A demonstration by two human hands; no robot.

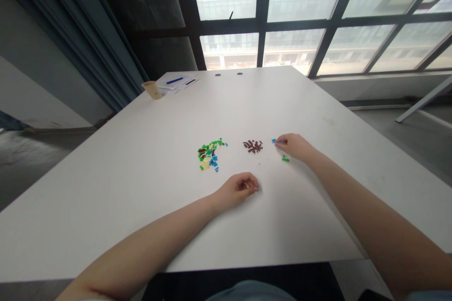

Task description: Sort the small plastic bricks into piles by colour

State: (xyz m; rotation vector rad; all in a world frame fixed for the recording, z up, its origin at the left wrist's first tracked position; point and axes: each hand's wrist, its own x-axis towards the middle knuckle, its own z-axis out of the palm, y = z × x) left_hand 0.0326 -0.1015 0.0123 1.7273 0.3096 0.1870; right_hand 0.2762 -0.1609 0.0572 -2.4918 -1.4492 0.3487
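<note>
Brown pieces (253,146) lay grouped, mixed pile (209,153) apparently unsorted; right hand (294,145) was at blue pieces (273,140), pinch unclear; left hand (235,190) curled loosely, contents unclear.

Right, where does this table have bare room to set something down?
Bare patches: between the brown pieces and the two dark discs; left of the mixed pile; between the left hand and the table's near edge. Crowded: the mixed pile, and around the right hand, with blue pieces and green pieces close by.
</note>
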